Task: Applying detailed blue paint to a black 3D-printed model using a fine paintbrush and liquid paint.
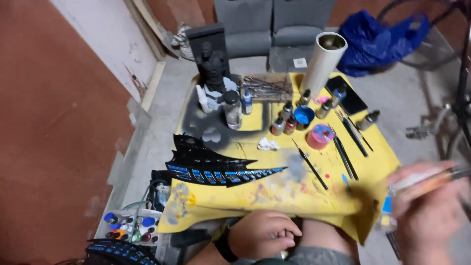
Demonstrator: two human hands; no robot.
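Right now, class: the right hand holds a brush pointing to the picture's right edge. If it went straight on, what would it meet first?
The right hand is motion-blurred. The brush tip passes out of frame, so nothing shows in its way; depth is unclear.

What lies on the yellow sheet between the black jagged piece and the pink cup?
In the head view, a crumpled white tissue lies between the black jagged piece and the pink cup, with a thin brush nearer the cup.
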